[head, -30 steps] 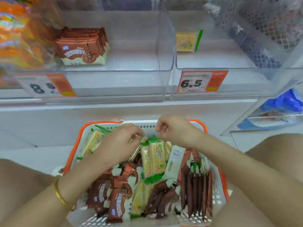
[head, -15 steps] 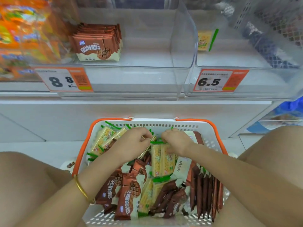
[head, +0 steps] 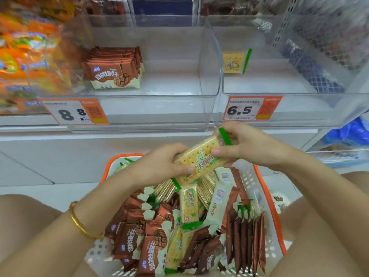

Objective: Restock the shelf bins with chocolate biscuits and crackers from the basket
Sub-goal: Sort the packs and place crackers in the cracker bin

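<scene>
A: Head view. First entry?
B: Cracker pack (head: 199, 156): yellow, green end seals. Held above the basket (head: 268, 198), tilted, low end to the left. It may be several packs bunched together; I cannot tell the count.

A: Hands?
B: The left hand (head: 163, 164) grips the low end, thumb on the face. The right hand (head: 245, 144) pinches the high end by the green seal. Both are closed on the pack.

A: Handling?
B: Judged light. The film is likely slippery and the contents brittle. Take it across the flat faces or long edges with a mild squeeze. The crimped ends are poor holds, since the pack could swing or slip. No bending.

A: Basket stock?
B: Loose crackers (head: 188, 204) in the middle. Chocolate biscuits (head: 151, 248) front left. Brown packs (head: 245, 240) on edge in a row at the right.

A: Shelf?
B: Left bin (head: 159, 108), 8.8 tag (head: 73, 111): a biscuit stack (head: 114, 70) at back left. Right bin (head: 299, 90), 6.5 tag (head: 251, 108): a lone cracker (head: 232, 61) upright at back left.

A: Destination?
B: The right bin, judging by the matching wrapper. It sits just above the right hand.

A: Sundries?
B: A bangle (head: 79, 222) on the left wrist. Orange bags (head: 24, 62) far left, blurred.
</scene>
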{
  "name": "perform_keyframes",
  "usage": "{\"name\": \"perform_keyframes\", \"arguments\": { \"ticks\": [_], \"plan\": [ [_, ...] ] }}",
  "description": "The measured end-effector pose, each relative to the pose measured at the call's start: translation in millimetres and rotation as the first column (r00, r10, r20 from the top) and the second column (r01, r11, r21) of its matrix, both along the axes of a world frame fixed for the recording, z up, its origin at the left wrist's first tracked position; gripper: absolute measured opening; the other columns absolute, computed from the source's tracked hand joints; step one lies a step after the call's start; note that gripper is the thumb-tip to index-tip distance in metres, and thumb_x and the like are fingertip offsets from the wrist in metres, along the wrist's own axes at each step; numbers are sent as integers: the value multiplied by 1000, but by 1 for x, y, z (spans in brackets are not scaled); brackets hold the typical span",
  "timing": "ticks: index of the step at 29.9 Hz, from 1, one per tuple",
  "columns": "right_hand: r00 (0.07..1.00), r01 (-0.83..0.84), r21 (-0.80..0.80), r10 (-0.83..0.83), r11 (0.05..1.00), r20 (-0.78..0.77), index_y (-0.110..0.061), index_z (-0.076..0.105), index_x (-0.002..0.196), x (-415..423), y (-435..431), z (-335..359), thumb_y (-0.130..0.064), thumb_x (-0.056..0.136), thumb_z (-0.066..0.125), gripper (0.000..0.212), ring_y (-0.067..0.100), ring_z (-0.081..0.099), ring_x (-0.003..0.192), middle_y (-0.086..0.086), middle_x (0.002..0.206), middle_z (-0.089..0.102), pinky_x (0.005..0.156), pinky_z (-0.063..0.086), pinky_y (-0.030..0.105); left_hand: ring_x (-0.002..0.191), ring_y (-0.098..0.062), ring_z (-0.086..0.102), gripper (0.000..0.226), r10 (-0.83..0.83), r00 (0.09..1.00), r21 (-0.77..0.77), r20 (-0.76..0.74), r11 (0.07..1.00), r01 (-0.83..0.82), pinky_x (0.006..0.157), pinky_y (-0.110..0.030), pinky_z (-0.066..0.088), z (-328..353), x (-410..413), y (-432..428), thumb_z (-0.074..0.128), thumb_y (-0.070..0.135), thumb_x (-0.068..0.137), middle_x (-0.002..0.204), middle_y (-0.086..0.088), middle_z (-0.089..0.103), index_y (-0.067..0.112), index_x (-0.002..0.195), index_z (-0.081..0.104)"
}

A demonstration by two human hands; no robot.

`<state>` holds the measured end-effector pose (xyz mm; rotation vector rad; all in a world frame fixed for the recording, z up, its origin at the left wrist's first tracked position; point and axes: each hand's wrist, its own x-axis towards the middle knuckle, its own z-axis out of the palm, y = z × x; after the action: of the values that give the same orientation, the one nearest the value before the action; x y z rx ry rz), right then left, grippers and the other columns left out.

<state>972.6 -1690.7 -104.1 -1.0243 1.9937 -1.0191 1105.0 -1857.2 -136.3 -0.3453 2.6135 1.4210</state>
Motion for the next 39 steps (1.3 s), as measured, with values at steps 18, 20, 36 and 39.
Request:
{"name": "perform_keyframes", "arguments": {
  "ticks": [18, 20, 36, 39],
  "plan": [
    [854, 504, 24, -503, 863, 134, -10, 54, 95, -204, -41, 55, -5, 83, 69, 20, 18, 64, 78, 9, 94, 66, 55, 59, 28, 143, -23, 13, 66, -19, 964, -642, -265, 749, -162, 112, -32, 16, 115, -152, -8, 51, 46, 92, 155, -6, 18, 14, 146, 29],
    [853, 512, -10, -507, 859, 119, -8, 53, 109, -216, -58, 39, -4, 81, 71, 34, 18, 65, 75, 10, 101, 64, 56, 59, 30, 142, -23, 12, 62, -13, 967, -648, -255, 744, -161, 112, -33, 16, 110, -158, -9, 54, 38, 92, 155, -6, 16, 13, 144, 31],
    [666, 639, 8, -548, 769, -506, -8, 30, 117, -248, -105, 7, -13, 83, 71, 54, 29, 50, 93, 11, 112, 49, 80, 50, 36, 140, -18, 12, 59, -6, 935, -565, -354, 798, -209, 107, -31, 19, 101, -159, -13, 54, 23, 86, 154, 1, 20, 18, 141, 33],
    [700, 646, 18, -583, 763, -412, -10, 25, 140, -256, -109, 8, -17, 100, 46, 46, 26, 47, 108, 14, 139, 41, 76, 45, 18, 141, -17, 11, 59, 2, 933, -563, -360, 797, -218, 109, -32, 19, 100, -160, -14, 54, 23, 87, 155, 2, 17, 18, 142, 32]
  ]
}}
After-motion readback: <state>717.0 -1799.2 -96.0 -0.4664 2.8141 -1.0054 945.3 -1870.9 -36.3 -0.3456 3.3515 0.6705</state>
